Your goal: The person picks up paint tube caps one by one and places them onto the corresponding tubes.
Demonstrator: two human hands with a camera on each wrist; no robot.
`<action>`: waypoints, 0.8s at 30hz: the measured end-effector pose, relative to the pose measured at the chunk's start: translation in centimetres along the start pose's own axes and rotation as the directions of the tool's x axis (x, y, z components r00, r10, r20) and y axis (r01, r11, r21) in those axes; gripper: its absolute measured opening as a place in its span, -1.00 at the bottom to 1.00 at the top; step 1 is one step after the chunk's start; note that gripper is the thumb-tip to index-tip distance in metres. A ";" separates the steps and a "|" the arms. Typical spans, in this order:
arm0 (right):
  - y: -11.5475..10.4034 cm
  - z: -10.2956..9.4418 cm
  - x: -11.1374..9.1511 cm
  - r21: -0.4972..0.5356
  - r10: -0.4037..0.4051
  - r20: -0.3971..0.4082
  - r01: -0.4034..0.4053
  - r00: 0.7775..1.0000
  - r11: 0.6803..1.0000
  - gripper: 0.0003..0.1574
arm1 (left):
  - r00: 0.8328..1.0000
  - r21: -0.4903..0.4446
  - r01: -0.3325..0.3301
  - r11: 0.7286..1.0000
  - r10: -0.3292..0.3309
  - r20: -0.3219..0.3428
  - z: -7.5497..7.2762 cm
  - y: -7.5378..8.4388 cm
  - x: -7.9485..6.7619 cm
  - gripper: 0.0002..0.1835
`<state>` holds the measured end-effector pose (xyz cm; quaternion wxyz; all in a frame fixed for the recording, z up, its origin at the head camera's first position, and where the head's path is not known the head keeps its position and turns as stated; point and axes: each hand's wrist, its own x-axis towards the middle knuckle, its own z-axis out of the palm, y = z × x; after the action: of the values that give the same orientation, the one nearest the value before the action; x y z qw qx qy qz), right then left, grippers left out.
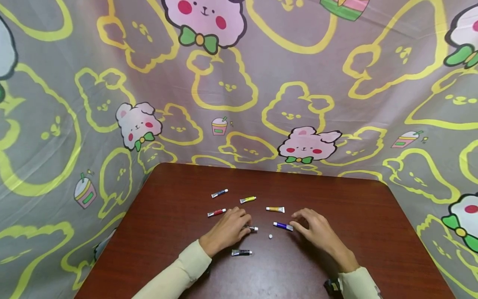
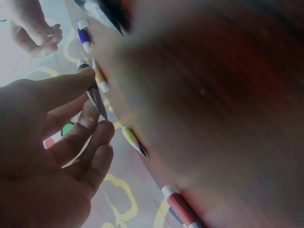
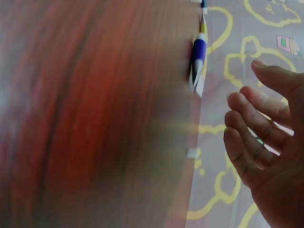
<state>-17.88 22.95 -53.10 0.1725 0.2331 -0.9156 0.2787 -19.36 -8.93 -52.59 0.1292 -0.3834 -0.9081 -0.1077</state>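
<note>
My left hand [image 1: 230, 227] pinches a dark paint tube [image 2: 97, 99] between thumb and fingers; its white end shows beyond the fingertips in the head view. To its right, my right hand [image 1: 317, 231] has loosely bent fingers and holds nothing. The thumb is close to a purple-blue paint tube [image 1: 283, 226]; whether they touch I cannot tell. A small white cap [image 1: 270, 236] sits on the table between the hands. Nearest my left wrist lies a black paint tube [image 1: 242, 252], and a red paint tube [image 1: 216, 212] lies just beyond the left hand.
Farther back on the brown table [image 1: 179, 191] lie a dark blue paint tube [image 1: 219, 193], a yellow one [image 1: 248, 199] and an ochre one [image 1: 275, 209]. A patterned cloth [image 1: 239, 120] hangs around the table's back and sides.
</note>
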 end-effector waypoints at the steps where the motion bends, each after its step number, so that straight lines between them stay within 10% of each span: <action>1: 0.2 -0.1 0.0 0.001 0.003 0.001 -0.003 1.000 1.000 -0.74 | 1.000 0.000 -0.002 1.000 0.002 -0.001 0.1 -0.1 -0.1 -0.82; 24: 4.3 -1.5 -0.2 -0.054 0.151 0.058 -0.148 0.987 0.988 -0.70 | 0.996 -0.031 0.025 0.999 -0.022 0.088 0.4 -0.9 -0.8 -0.80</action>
<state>-19.70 27.09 -53.83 0.1285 0.1682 -0.9419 0.2608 -19.53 -9.96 -53.35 0.0818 -0.3793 -0.9155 -0.1067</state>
